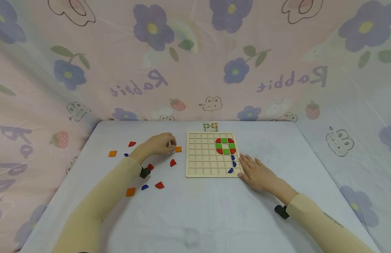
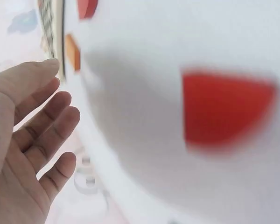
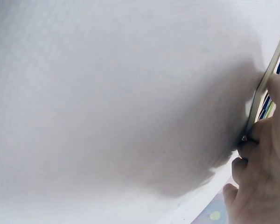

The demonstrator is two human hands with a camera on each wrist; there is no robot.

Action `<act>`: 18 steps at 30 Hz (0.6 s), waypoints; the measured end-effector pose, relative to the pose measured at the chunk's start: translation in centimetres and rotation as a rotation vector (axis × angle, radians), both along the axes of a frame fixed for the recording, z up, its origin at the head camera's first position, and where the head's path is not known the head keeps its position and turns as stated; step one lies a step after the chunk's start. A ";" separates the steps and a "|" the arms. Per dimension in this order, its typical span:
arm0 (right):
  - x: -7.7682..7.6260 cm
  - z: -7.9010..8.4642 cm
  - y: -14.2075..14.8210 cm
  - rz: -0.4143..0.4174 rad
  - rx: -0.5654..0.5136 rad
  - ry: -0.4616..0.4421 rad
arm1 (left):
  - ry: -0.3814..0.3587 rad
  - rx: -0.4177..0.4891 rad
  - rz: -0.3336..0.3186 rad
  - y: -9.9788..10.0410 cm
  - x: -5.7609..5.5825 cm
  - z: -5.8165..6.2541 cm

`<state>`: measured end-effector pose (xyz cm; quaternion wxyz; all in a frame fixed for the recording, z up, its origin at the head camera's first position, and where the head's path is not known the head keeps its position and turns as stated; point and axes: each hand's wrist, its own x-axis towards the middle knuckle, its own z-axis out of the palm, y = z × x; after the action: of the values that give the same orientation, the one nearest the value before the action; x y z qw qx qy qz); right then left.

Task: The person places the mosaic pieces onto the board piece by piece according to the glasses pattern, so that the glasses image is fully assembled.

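My left hand [image 1: 161,143] hovers left of the board, its fingers loosely bent beside an orange square tile [image 1: 178,149]. The left wrist view shows a gap between the fingertips and the orange tile [image 2: 73,52], with nothing held. My right hand [image 1: 257,172] lies with straight fingers against the right edge of the wooden grid board [image 1: 202,176]. A ring of red quarter-circle and green square tiles [image 1: 226,151] fills the board's upper right. Below it lie blue half-circle tiles [image 1: 230,170]. From the right wrist, the hand [image 3: 266,158] touches the board's edge.
Left of the board lie loose pieces: red quarter-circles [image 1: 159,185], blue half-circles [image 1: 145,187] and orange squares [image 1: 130,192]. A small patterned card [image 1: 210,127] sits behind the board. Patterned cloth [image 1: 195,70] hangs round the white table [image 1: 195,218].
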<state>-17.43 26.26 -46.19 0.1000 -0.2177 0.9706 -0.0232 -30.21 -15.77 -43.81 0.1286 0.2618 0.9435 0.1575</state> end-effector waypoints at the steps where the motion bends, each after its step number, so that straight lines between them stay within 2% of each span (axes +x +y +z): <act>1: 0.0 0.1 0.0 0.000 -0.002 0.000 | 0.009 0.006 0.005 -0.7 0.2 0.3; 6: 0.2 0.4 -0.2 -0.005 -0.013 0.004 | 0.044 0.015 0.030 -5.7 1.3 1.3; 11: 0.2 0.4 -0.1 -0.003 0.004 0.008 | 0.032 -0.024 0.101 -10.3 2.3 0.9; 14: 0.1 0.3 -0.1 0.002 0.003 0.007 | 0.021 -0.033 0.131 -12.0 2.7 0.6; 18: 0.0 0.3 -0.2 0.005 0.001 0.005 | 0.025 -0.029 0.139 -12.8 3.0 0.1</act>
<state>-17.40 26.01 -45.85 0.0976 -0.2202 0.9703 -0.0219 -27.26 -28.61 -43.69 0.1095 0.1958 0.9631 0.1490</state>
